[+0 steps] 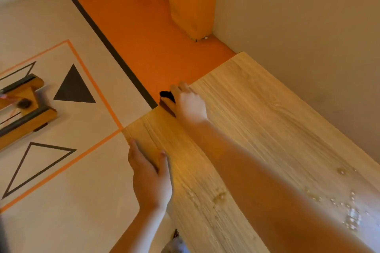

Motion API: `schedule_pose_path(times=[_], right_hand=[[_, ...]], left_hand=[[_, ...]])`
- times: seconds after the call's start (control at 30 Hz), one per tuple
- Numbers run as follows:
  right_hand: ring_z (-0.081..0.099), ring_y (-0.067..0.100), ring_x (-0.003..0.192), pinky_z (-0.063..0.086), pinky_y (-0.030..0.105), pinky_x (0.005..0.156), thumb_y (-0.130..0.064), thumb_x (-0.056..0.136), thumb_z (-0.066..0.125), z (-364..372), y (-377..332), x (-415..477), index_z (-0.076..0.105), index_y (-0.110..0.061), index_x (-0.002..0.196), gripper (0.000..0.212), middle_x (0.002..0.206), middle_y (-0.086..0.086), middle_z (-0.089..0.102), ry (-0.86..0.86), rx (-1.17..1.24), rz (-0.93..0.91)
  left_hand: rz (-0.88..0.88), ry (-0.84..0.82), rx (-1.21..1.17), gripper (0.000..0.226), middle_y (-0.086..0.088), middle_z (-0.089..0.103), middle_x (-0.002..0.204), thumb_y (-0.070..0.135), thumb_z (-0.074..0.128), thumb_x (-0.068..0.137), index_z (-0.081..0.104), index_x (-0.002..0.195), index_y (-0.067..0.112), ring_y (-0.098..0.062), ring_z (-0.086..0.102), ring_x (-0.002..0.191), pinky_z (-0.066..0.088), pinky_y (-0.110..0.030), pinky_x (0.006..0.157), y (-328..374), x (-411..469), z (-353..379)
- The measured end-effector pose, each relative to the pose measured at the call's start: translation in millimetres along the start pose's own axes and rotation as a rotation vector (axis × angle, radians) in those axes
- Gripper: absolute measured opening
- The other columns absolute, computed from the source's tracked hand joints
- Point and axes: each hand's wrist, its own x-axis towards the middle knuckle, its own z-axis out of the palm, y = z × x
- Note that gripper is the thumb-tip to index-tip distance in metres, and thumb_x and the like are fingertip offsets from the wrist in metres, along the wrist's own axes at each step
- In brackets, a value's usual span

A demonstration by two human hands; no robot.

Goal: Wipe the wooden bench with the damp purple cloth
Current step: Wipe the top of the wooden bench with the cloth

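1. At the far end of the wooden bench [267,129], the right hand [191,106] holds the purple cloth [167,99]. The cloth looks almost black here and pokes out past the bench's end edge on the thumb side.
2. Motion blur softens this hand, but its fingers bend over the bunched cloth, grasping it against the wood.
3. The left hand [149,176] rests on the bench's long outer edge. Its fingers lie straight along the side and its thumb lies on top, so it is relaxed and grasps nothing.
4. Water droplets [349,213] sit on the wood at the lower right, just beside the right forearm. A few more lie near the left wrist.
5. Beyond the bench, the floor shows an orange strip [144,33], a solid black triangle [73,88] and an outlined triangle [30,168].
6. A wooden frame [26,109] stands at the left edge, and an orange padded column [191,2] stands against the wall.
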Motion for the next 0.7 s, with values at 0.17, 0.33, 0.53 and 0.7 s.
schedule_pose_path(times=[0.17,0.33,0.53,0.7], right_hand=[[0.058,0.023,0.097,0.05,0.03,0.067,-0.04,0.096,0.044,-1.8,-10.5,-4.2,0.05,-0.015,0.125,0.039,0.122,0.008,0.048,-0.082,0.014,-0.101],[0.059,0.027,0.096,0.043,0.033,0.06,-0.042,0.095,0.045,-28.5,46.5,29.0,0.047,-0.01,0.116,0.038,0.116,0.009,0.055,0.094,-0.144,0.225],[0.058,0.023,0.087,0.046,0.031,0.069,-0.041,0.092,0.053,22.4,-29.5,-5.6,0.054,-0.009,0.104,0.034,0.101,0.007,0.059,-0.017,0.073,-0.098],[0.052,0.02,0.079,0.028,0.027,0.07,-0.036,0.089,0.059,36.2,-56.0,-15.5,0.059,-0.007,0.089,0.029,0.087,0.007,0.058,-0.19,0.17,-0.373]], left_hand=[[0.013,0.007,-0.019,0.083,-0.001,0.016,0.159,0.046,0.047,0.09,0.0,0.153,0.018,-0.024,0.032,0.139,0.033,-0.025,0.094,-3.8,1.2,-3.4],[-0.009,0.033,-0.016,0.09,-0.006,0.019,0.158,0.053,0.046,0.087,0.001,0.153,0.013,-0.028,0.034,0.139,0.04,-0.035,0.1,-6.2,1.1,-1.1],[-0.065,0.057,-0.162,0.065,-0.007,0.056,0.131,0.04,0.05,0.092,0.027,0.147,0.014,-0.026,0.06,0.109,0.045,-0.019,0.077,-11.0,-0.2,0.0],[-0.204,0.091,-0.386,0.025,0.004,0.052,0.073,0.027,0.035,0.102,0.052,0.094,0.01,-0.014,0.051,0.065,0.035,-0.013,0.05,-15.1,0.3,0.7]])
